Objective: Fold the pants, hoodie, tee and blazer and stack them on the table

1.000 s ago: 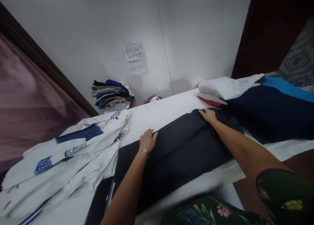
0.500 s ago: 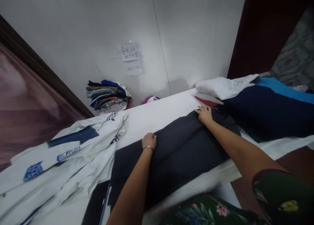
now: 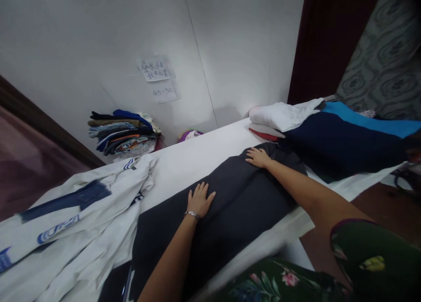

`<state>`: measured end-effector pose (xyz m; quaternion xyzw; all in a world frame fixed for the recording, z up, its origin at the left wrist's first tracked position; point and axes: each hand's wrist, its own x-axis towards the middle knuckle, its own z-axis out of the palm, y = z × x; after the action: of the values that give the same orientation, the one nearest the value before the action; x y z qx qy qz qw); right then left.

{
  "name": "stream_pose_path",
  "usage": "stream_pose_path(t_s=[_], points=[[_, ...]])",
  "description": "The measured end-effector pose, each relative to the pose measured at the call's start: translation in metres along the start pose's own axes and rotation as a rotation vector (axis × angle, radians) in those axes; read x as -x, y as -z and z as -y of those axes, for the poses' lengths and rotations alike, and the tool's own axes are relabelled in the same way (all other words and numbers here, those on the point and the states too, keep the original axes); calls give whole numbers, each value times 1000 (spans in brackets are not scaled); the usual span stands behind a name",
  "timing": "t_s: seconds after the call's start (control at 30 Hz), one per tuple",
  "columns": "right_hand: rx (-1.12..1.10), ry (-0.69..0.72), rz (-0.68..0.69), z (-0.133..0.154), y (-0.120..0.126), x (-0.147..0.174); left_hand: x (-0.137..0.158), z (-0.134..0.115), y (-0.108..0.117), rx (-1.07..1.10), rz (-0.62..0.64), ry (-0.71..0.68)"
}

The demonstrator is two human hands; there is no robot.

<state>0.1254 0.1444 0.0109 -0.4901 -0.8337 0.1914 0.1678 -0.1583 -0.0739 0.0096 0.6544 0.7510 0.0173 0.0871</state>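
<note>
A black garment [image 3: 237, 205] lies spread lengthwise over the white table; its exact kind cannot be made out. My left hand [image 3: 200, 199], with a bracelet at the wrist, rests flat on its left half, fingers spread. Farther right, my right hand [image 3: 258, 157] lies open on the garment near its far edge, fingers stretched to the left. Neither hand grips the cloth. Shallow creases run through the fabric between and below the hands.
White clothing with blue lettering [image 3: 98, 231] covers the table's left part. At the right lie folded white clothes [image 3: 279, 115] and a navy and light-blue garment [image 3: 342, 139]. A clothes stack [image 3: 126, 133] stands by the wall, under paper notes [image 3: 159, 76].
My left hand has gone from curled fingers on the cloth to spread flat. My right hand has flattened onto the garment, a little nearer to me. The view has swung slightly right.
</note>
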Motion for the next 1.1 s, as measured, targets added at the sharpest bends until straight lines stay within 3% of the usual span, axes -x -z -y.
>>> stream_pose_path(t_s=[0.17, 0.33, 0.43, 0.53, 0.8, 0.87, 1.0, 1.1], points=[[-293, -138, -176, -20, 42, 3, -1, -2, 3, -89, -4, -4], [-477, -267, -274, -50, 75, 43, -1, -1, 0, -111, -11, -11], [-524, -286, -220, -55, 73, 69, -3, 0, -2, -111, -15, -16], [-491, -181, -91, -49, 60, 85, -3, 0, -1, -112, -21, -16], [-20, 109, 269, -24, 43, 94, -3, 0, -1, -104, -23, -5], [-66, 54, 279, -24, 47, 89, -3, 1, -1, -111, -25, -2], [-136, -142, 170, -28, 55, 70, -3, 0, -1, -123, -23, 1], [-72, -159, 161, -28, 57, 50, -3, -2, 1, -118, -17, 6]])
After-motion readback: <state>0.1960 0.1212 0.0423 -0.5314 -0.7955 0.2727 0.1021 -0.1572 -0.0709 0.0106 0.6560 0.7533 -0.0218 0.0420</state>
